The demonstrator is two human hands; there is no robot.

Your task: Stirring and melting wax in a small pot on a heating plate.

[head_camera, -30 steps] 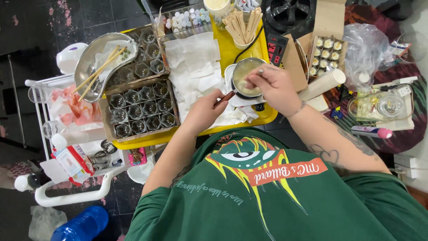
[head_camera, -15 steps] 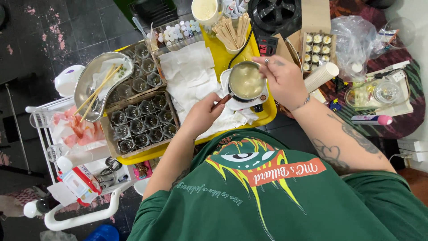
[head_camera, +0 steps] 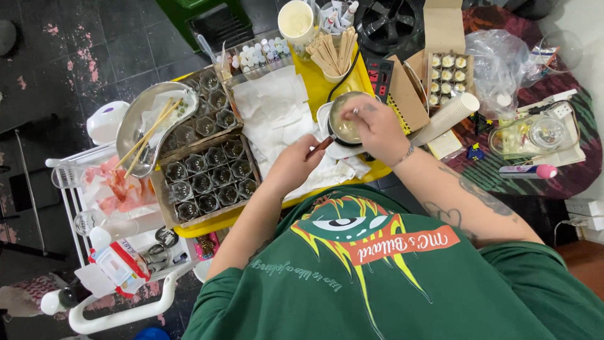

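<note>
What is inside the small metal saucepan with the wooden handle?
The small metal saucepan holds a pale, creamy yellowish liquid. The right hand is over its right half, so that part of the inside is covered, as is anything the fingers may be holding. The left hand grips the handle.

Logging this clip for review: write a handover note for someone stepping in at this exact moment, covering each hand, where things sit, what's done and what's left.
Left hand: grips the handle of the small pot on the yellow tray.
Right hand: over the pot, fingers pinched on something thin; too small to identify.
Box of small glass jars sits left of the pot on the tray; the jars look empty. White paper sheets lie between box and pot.
Done: pale liquid is in the pot.
Left: jars not yet filled.
</note>
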